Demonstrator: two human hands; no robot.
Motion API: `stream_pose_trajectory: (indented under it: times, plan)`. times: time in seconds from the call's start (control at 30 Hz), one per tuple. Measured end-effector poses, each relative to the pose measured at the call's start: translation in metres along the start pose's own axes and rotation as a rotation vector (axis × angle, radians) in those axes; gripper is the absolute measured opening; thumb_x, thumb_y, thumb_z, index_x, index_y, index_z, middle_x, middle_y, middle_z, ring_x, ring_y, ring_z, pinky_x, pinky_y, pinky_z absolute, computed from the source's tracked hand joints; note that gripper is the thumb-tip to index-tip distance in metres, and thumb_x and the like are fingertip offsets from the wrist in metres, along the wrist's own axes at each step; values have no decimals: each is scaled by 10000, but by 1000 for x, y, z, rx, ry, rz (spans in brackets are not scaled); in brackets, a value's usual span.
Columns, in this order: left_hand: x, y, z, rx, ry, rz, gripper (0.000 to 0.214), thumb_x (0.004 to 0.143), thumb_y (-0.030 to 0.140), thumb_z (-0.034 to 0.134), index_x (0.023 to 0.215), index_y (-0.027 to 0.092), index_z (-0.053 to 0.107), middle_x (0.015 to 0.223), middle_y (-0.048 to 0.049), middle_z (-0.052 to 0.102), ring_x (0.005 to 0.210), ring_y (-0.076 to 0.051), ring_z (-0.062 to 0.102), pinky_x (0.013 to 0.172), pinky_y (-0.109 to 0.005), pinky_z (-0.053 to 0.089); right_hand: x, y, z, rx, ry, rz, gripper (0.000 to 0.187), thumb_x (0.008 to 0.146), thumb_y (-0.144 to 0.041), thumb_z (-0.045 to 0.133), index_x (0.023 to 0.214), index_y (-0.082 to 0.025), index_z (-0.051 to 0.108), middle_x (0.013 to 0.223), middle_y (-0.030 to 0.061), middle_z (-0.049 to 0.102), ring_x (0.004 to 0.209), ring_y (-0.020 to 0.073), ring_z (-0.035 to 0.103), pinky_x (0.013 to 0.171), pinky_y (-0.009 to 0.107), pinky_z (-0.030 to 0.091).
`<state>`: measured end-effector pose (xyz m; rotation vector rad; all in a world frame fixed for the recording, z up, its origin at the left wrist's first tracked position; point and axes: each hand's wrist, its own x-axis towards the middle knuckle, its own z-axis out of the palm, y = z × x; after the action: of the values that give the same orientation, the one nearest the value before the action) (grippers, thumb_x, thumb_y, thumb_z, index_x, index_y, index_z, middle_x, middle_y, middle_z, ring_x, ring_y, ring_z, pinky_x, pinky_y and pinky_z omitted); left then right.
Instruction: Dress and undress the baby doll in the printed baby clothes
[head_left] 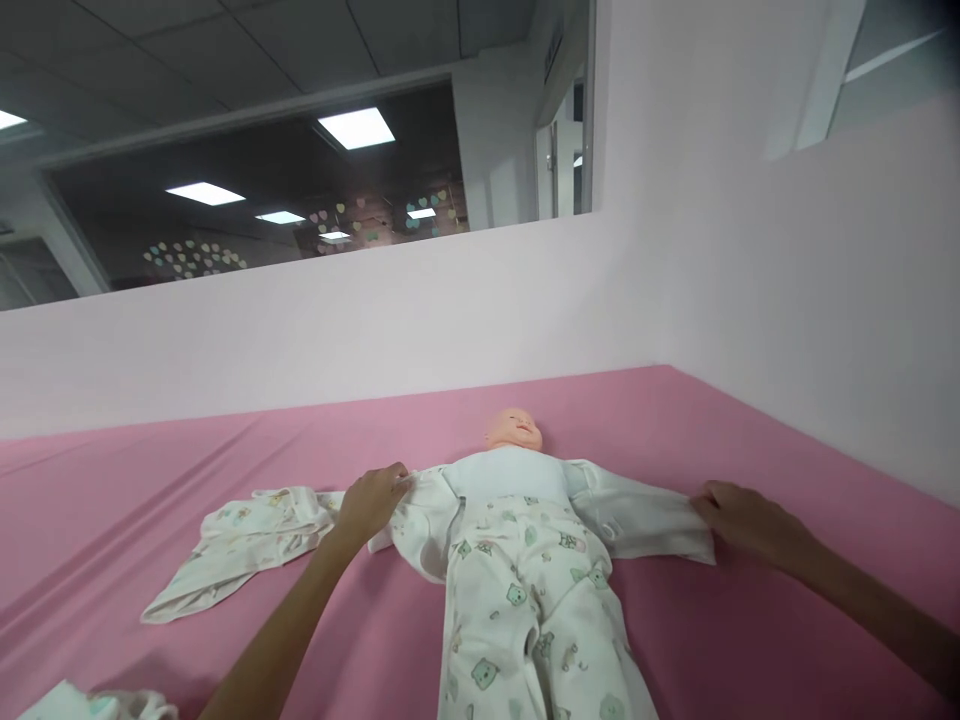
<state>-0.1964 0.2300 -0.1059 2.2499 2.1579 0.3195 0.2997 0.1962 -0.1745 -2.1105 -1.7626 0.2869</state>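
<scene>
A baby doll lies on its back, its head toward the wall. It has on a white top and white trousers printed with small green animals. Both sleeves spread out sideways. My left hand is closed on the end of the bunched left-side sleeve. At the other side, my right hand pinches the cuff of the flat, stretched-out right-side sleeve. Whether a doll arm is inside either sleeve is hidden.
A printed white baby garment lies crumpled beyond my left forearm. More white cloth shows at the lower left corner. Everything rests on a pink sheet that meets white walls behind and right. A window is above.
</scene>
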Motion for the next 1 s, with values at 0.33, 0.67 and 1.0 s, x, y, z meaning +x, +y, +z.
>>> stream_pose_trajectory:
  times: [0.33, 0.67, 1.0]
  plan:
    - [-11, 27, 33, -55, 195, -130, 386, 923, 504, 321, 1133, 234, 499, 1099, -87, 644, 1039, -263, 578, 827, -361, 404, -36, -205, -6, 6, 120, -548, 231, 890, -285, 338, 944, -198, 546, 1038, 105, 608, 994, 249, 538, 884, 376, 365]
    - [-25, 26, 57, 9, 338, -16, 388, 964, 484, 285, 877, 201, 535, 942, -88, 643, 934, -233, 565, 840, -343, 382, 6, -321, 57, -329, -346, -841, 456, 678, -155, 590, 1133, -169, 568, 1178, 146, 607, 1071, 325, 559, 875, 437, 394]
    - [-18, -13, 44, 170, 98, -13, 420, 974, 412, 276, 845, 208, 619, 817, -101, 678, 799, -247, 642, 663, -322, 400, 16, -310, 46, -345, -332, -764, 539, 705, -267, 606, 1230, -189, 512, 1226, 134, 571, 1106, 312, 539, 864, 429, 392]
